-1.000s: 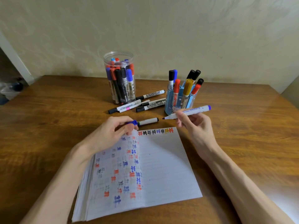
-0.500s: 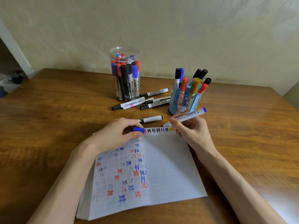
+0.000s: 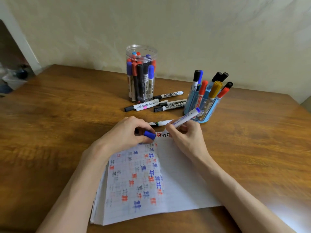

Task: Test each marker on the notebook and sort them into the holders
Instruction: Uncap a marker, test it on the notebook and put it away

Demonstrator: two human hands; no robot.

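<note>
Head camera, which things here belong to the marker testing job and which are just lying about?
In the job: blue marker in right hand, blue cap in left hand, notebook, clear jar, blue holder, loose markers on table.
Lying about: blurred clutter past the table's left edge.

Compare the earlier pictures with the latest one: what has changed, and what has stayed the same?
The right hand lowered the uncapped blue marker, bringing its tip down to the notebook's top row of marks. The left hand kept hold of the blue cap, beside the tip. The clear jar, blue holder and loose markers stayed put.
</note>
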